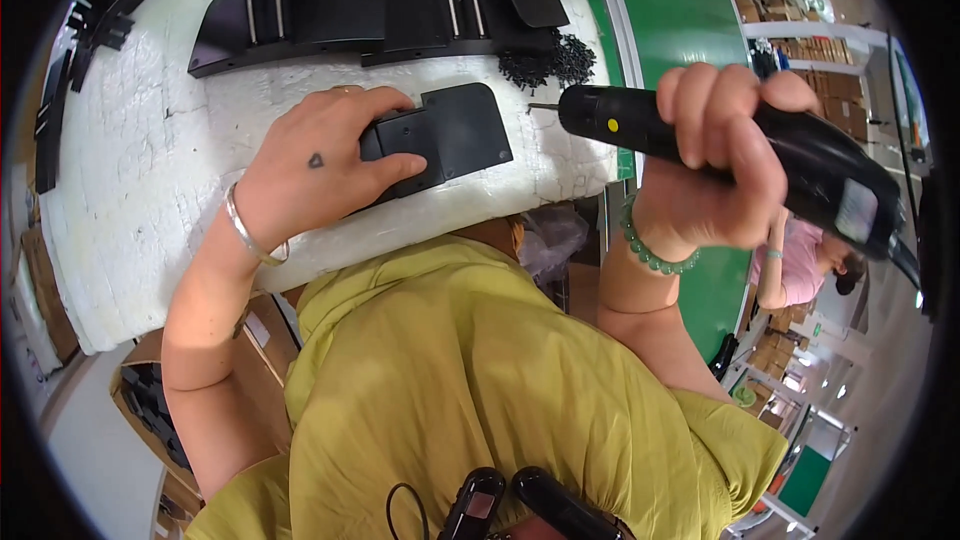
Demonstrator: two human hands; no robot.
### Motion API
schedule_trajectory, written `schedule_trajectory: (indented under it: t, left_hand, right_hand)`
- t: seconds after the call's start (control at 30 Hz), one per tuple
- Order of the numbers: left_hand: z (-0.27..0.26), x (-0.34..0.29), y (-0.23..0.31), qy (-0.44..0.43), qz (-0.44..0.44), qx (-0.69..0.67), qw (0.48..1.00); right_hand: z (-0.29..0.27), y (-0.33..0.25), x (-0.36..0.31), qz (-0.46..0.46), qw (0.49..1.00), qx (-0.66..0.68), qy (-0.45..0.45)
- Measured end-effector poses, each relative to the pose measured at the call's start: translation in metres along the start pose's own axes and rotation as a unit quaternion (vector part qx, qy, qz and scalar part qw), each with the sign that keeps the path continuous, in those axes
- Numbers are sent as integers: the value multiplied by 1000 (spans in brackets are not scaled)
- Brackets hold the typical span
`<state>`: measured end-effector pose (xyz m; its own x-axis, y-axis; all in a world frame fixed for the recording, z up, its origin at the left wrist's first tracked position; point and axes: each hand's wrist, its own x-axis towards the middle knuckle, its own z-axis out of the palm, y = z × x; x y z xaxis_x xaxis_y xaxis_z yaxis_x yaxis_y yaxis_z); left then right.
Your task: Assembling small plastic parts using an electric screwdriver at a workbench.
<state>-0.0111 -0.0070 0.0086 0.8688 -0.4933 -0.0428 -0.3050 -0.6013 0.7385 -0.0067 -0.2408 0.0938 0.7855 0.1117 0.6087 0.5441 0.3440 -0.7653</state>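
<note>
The left grip [335, 150] is closed around one end of a flat black casing [470, 130], thumb laid over the top and fingers wrapped on the far edge. This casing lies on the white-covered table [150, 170], to the left of the screw pile [550, 62] and nearer the person. It looks light and stiff, probably plastic, with smooth faces that may slide or scuff; the edges of its blocky end seem the surest hold, leaving the flat end free.

The right grip [735, 165] is clenched on a black power screwdriver [635, 118], held to the right of the screw pile. The tool looks rigid and heavier than the casing, best held round the barrel. Its thin bit [543, 107] points left on the pile's near side, apart from the casing.

The left forearm reaches up from below, palm down; the right elbow is bent, with the fist raised and its fingers curled over the barrel.

Farther out, larger black housings [335, 15] stand left of the screw pile and beyond it.
</note>
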Motion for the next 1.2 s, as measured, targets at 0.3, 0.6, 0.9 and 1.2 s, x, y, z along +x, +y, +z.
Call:
schedule_trajectory:
  t: [0.3, 0.6, 0.9, 1.2]
  left_hand:
    - [-3, 6, 20, 87, 56, 46, 994]
    - [33, 46, 37, 94, 217, -52, 970]
    - [26, 38, 51, 162, 253, -19, 954]
    - [25, 30, 50, 176, 263, 12, 949]
  right_hand:
    - [-30, 28, -27, 15, 988, -46, 148]
    - [-24, -17, -17, -20, 998, 63, 24]
    - [-9, -38, -17, -19, 997, 69, 9]
    - [-2, -38, -13, -12, 998, 46, -33]
